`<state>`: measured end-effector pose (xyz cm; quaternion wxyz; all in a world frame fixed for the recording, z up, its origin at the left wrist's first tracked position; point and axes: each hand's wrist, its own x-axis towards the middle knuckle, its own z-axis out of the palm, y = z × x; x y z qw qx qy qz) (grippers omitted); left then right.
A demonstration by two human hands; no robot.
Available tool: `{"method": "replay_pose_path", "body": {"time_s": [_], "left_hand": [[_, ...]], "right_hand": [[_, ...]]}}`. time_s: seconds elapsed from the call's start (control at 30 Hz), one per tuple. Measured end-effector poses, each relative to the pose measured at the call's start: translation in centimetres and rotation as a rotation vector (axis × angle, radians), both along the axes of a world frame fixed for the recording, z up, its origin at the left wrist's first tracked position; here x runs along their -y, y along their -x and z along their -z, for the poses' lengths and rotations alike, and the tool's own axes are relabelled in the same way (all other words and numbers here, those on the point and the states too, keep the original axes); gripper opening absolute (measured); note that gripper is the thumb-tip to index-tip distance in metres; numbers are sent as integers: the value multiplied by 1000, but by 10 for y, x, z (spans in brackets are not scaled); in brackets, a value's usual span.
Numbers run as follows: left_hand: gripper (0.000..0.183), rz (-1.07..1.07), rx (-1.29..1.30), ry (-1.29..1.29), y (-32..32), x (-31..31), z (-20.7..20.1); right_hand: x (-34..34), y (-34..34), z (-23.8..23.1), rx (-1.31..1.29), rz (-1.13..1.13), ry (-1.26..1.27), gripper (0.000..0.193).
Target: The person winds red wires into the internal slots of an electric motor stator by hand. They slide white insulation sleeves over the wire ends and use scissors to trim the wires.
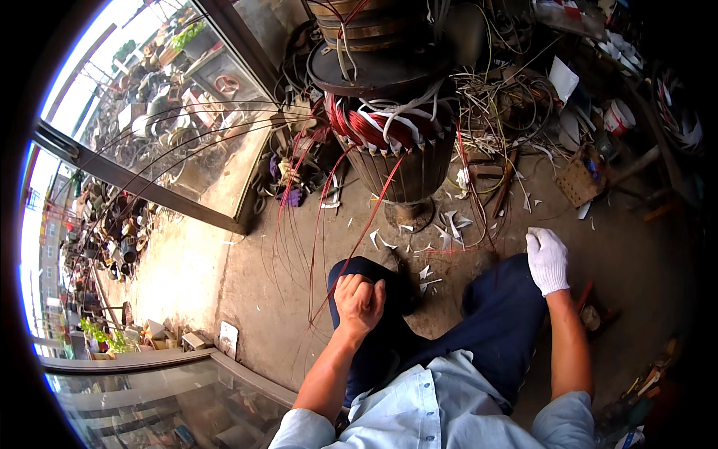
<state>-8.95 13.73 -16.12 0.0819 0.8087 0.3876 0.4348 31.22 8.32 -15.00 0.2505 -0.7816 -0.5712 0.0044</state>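
Note:
My bare left hand (359,303) is curled into a fist on top of my left knee, with the thumb beside the fingers and nothing showing out of it. A thin red wire (346,271) slants down past that fist on its left. My right hand (547,260), in a white knit glove, rests on my right knee with its fingers bent together; nothing shows in it. Beyond my knees stands a ribbed, drum-shaped motor body (407,173). Red windings (366,126) and white sleeves (396,120) ring its upper end, under a dark round plate (374,73).
White scraps (452,224) litter the floor before the motor. Tangled wires (508,105) are heaped behind it to the right, near a brown perforated block (580,176). Long wires arch leftward toward a metal-framed glass door (149,183). A glass-topped case (187,404) stands at near left.

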Motion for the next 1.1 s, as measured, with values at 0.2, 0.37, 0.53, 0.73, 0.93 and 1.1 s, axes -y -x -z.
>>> {"method": "replay_pose_path", "body": {"time_s": [0.2,0.37,0.53,0.73,0.93,1.1], "left_hand": [[34,3,35,-5,-13,-1,-1],[30,23,54,20,-10,-2,0],[31,-5,16,11,-7,-1,2],[31,-2,27,7,-3,1,3],[19,52,167,-121,1,-6,-52],[41,-217,506,-50,-13,-96,-112]], "right_hand": [[-4,3,-4,-17,-3,-22,23],[-3,1,-1,-27,1,11,24],[-3,2,-2,-45,13,55,25],[-4,5,-5,-33,-10,60,26],[-8,8,-3,-44,-20,87,27],[-7,6,-2,-5,-10,84,27]]}}
